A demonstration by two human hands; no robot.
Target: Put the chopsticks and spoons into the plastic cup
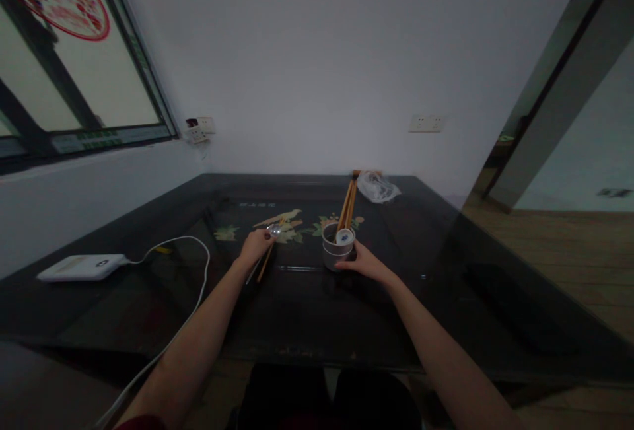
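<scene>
My left hand (255,246) is closed on a shiny metal spoon (274,229) and a wooden chopstick (266,262). The spoon's bowl points away from me, and a thin handle end shows below the fingers. My right hand (365,263) wraps around the right side of a light grey cup (333,257) standing on the table. Several wooden chopsticks (348,205) lean up out of this cup, along with a white ceramic spoon (345,236) with a blue mark. What lies deeper in the cup is hidden.
A dark glossy table (307,311) with a bird-and-flower print stands against the wall. On its left lies a white power bank (83,267) with a white cable (207,265) passing near my left arm. Behind the cup is a crumpled clear plastic bag (377,188). A dark flat object (515,308) lies right.
</scene>
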